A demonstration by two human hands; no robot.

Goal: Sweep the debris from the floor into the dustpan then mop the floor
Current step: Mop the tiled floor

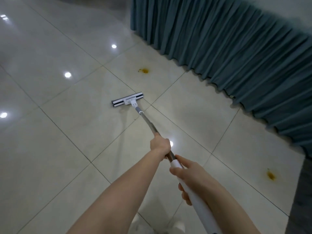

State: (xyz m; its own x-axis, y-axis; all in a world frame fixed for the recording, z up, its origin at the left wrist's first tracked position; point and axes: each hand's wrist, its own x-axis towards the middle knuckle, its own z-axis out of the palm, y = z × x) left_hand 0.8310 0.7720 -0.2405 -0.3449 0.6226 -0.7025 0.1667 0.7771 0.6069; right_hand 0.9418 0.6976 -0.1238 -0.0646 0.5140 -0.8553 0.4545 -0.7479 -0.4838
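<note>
Left hand: I see it wrapped tight around the metal part of the mop pole, ahead of the right hand.
Right hand: I see it closed around the white grip at the near end of the pole, thumb lying along the top.
Mop head: flat on the floor, well ahead of both hands, at the far end of the pole.
Far stain: a yellow-brown spot beyond the mop head, apart from it.
Near stain: a second yellow-brown spot to the right of my right hand.
Curtain: blue-green folds hanging down to the floor, ahead and to the right of the hands.
</note>
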